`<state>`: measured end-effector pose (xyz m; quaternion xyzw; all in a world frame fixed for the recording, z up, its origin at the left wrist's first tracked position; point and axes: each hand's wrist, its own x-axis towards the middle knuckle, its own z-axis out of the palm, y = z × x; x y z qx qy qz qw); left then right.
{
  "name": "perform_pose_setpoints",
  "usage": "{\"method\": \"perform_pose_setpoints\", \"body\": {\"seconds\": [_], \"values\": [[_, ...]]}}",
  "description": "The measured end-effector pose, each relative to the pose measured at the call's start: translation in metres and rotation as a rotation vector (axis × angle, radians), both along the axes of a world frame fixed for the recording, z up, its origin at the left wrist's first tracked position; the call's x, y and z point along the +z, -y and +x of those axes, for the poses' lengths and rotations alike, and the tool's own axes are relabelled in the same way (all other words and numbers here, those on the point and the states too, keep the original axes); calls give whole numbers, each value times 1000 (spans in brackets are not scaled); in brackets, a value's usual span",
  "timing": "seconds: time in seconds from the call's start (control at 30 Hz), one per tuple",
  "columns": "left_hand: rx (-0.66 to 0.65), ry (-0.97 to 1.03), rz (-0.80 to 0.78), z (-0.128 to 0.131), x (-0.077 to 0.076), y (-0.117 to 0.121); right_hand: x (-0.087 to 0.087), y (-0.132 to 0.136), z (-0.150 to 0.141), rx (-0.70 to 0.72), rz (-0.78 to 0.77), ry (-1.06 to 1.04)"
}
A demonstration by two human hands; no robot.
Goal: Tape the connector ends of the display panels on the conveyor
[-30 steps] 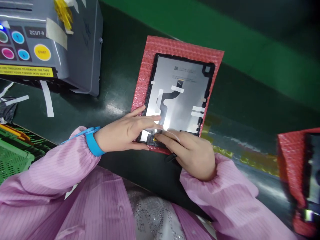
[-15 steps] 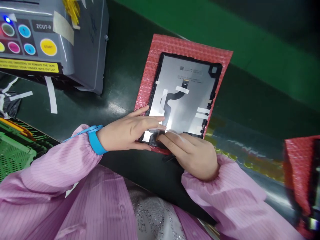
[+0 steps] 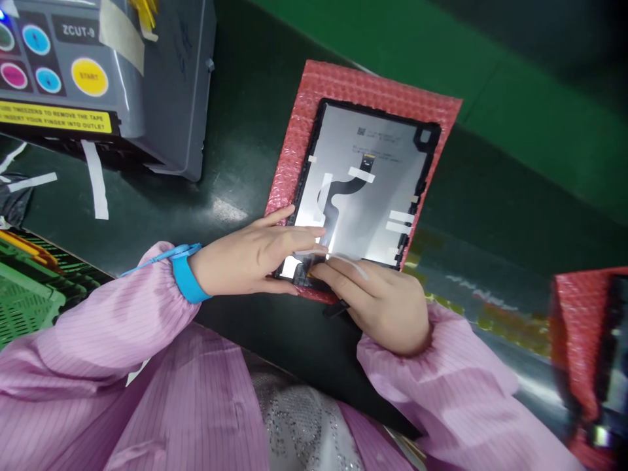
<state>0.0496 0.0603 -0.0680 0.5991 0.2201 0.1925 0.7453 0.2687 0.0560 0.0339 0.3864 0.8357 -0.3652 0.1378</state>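
A tablet screen panel (image 3: 377,212) lies with its silver back up on a red bubble-wrap sheet (image 3: 383,84). A black flex cable (image 3: 343,188) curves down its middle, with strips of white tape (image 3: 401,216) stuck on the panel. My left hand (image 3: 258,258) lies stretched across the panel's lower left edge, fingers apart. My right hand (image 3: 375,294) is closed in a pinch at the lower edge, its fingertips close to the left ones. A thin translucent strip (image 3: 350,261) shows by the right fingers. Below them sticks out a dark narrow piece (image 3: 336,309); what the fingertips grip is hidden.
A grey tape dispenser (image 3: 167,98) marked ZCUT-9 stands at the upper left, a white tape strip (image 3: 97,183) hanging from it. A green basket (image 3: 29,294) is at the left edge. Yellowish tape pieces (image 3: 510,327) and another red bubble-wrap sheet (image 3: 581,327) lie to the right.
The view has shifted slightly, so the dispenser sits further left. Both hands stay at the panel's lower edge; the dark piece below my right hand shows a little more clearly.
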Motion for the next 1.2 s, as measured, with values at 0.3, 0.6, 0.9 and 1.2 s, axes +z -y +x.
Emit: {"method": "perform_pose_setpoints", "body": {"seconds": [0.3,0.6,0.9,1.2], "values": [[2,5,-22,0,1,-2,1,-3,0,-99,-39,17],[35,13,61,-1,-1,3,2,-6,0,-42,-101,34],[47,0,66,2,-1,4,5,-21,-5,26,-107,36],[118,53,100,0,-5,8,7,-42,-27,406,73,-15]]}}
